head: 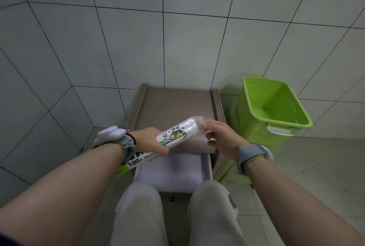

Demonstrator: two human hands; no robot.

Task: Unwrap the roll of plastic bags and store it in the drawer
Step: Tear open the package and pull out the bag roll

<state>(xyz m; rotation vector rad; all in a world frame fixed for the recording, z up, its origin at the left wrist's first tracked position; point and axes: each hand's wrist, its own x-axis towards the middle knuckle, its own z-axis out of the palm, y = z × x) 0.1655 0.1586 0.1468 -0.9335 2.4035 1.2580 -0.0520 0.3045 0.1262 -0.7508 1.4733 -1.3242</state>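
A roll of plastic bags in a clear printed wrapper with a panda drawing is held slanted above the open drawer. My left hand grips its lower half, fingers wrapped underneath. My right hand pinches the crumpled clear wrapper at the roll's upper right end. The drawer is pulled out towards my knees, and its pale lilac bottom shows with nothing visible inside. Part of the roll's label end is hidden behind my left wrist.
The drawer belongs to a small brown cabinet standing against a grey tiled wall. A bright green plastic bin stands open just right of the cabinet. My knees in light trousers sit close below the drawer front. Both wrists wear bands.
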